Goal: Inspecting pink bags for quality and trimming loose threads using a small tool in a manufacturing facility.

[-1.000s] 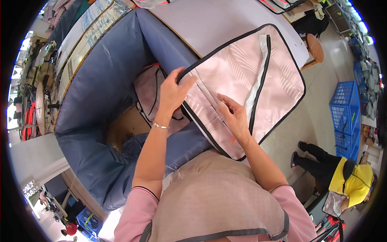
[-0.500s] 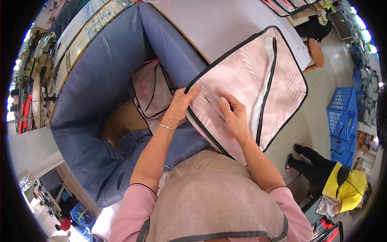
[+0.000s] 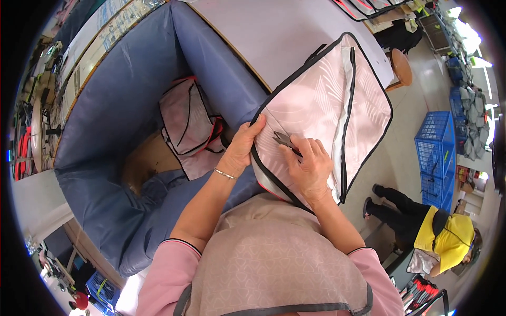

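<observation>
A pale pink fabric panel (image 3: 321, 110) with black edging and a black zipper strip lies on the table edge in front of me. My left hand (image 3: 241, 148) grips its left black-bound edge, thumb on top. My right hand (image 3: 310, 167) rests on the panel and holds small dark thread snips (image 3: 284, 140), tips pointing up-left at the fabric. A thin bracelet sits on my left wrist.
A large blue fabric bin (image 3: 121, 121) to my left holds more pink panels (image 3: 187, 124). The grey table (image 3: 274, 37) stretches ahead. At right are blue plastic crates (image 3: 435, 152), a round wooden stool (image 3: 401, 67) and a person in a yellow top (image 3: 440, 234).
The panel has been pulled closer and shifted right. My left hand slid down its edge toward me, and my right hand now shows the snips against the fabric.
</observation>
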`<state>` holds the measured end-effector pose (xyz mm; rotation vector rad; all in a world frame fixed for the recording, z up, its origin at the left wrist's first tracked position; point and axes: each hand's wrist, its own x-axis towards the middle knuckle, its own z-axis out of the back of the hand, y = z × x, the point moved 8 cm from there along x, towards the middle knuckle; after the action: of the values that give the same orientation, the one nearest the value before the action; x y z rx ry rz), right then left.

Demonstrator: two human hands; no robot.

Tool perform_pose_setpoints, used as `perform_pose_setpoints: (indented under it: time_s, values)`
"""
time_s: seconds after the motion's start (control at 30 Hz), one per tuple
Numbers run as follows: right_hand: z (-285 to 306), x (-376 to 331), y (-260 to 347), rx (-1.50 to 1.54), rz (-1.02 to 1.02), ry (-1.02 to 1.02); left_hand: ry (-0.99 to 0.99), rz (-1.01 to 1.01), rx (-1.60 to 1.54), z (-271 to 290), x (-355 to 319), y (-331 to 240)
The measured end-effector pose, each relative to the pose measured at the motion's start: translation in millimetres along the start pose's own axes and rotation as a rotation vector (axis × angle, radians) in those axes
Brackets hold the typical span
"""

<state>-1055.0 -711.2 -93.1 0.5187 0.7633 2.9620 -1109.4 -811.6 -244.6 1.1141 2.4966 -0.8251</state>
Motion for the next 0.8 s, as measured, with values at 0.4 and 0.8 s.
perform_pose_setpoints:
  time_s: [0.4,0.8]
  values:
    - [-5.4,-1.7,4.3,-0.144,0.052,-0.038,0.003,0.014,-0.009,0.3,-1.4,3.0]
    - [-5.7,-1.5,7.3,-0.192,0.041,-0.034,-0.021,-0.009,-0.022,-1.0,-3.7,2.1]
